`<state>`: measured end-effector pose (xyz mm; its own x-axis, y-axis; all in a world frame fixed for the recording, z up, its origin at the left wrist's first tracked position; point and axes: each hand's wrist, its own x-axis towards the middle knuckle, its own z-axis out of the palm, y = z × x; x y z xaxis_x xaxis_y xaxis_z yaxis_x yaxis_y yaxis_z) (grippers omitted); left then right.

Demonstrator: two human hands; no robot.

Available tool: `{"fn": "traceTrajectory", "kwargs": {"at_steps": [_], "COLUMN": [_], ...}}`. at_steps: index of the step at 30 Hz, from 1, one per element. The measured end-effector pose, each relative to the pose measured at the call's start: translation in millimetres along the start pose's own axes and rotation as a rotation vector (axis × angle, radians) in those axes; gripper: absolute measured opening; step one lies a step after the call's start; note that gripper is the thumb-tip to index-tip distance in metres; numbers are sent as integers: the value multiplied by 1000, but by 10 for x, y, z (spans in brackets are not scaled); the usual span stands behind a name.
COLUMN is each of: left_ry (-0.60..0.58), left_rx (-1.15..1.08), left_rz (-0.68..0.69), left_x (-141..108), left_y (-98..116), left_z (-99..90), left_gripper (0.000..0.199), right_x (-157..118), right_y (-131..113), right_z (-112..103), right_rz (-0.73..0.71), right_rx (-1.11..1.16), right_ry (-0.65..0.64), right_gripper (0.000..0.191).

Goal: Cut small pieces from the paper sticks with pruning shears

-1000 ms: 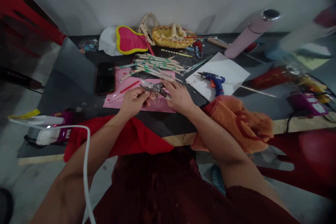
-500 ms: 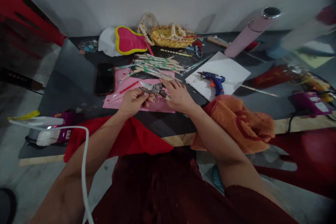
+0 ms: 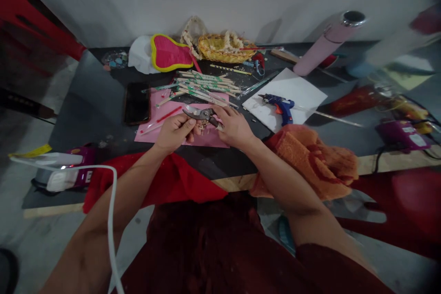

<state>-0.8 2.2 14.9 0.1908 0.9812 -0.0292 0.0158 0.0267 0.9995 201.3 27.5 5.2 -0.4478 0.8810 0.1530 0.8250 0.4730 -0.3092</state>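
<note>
Right now, the pruning shears [image 3: 206, 114] sit between the two hands over the pink sheet [image 3: 220, 140], their blades parted and pointing toward the left. The right hand [image 3: 237, 126] is wrapped around the handles; the left hand [image 3: 176, 132] is curled right beside the blades, thumb brought in toward the forefinger, though I cannot tell whether it pinches anything. That closeness looks like the main hazard: a squeeze from the right, with the left thumb a touch too far in, could nick it. Small pale pieces [image 3: 204, 125] lie partly hidden just below, so a sudden snap might send some skidding off the paper. Beyond the shears, the wooden sticks [image 3: 206, 83] lie loosely crossed, and a careless knuckle could scatter them. The glue gun [image 3: 281, 104] rests on a white board [image 3: 306, 89], near the orange towel [image 3: 313, 161]; if its tip is hot, a wide right-hand swing could brush it
</note>
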Motion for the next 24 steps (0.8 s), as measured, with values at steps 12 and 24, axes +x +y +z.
{"fn": "traceTrajectory", "kwargs": {"at_steps": [12, 24], "left_ry": [87, -120], "left_rx": [356, 69], "left_rz": [181, 20], "left_x": [-29, 27], "left_y": [-4, -56], "left_z": [-4, -72], "left_gripper": [23, 31], "right_x": [9, 9], "right_y": [70, 75], "right_z": [-63, -41], "right_rz": [-54, -68], "right_rx": [24, -23], "right_ry": [-78, -50], "right_gripper": [61, 76]}}
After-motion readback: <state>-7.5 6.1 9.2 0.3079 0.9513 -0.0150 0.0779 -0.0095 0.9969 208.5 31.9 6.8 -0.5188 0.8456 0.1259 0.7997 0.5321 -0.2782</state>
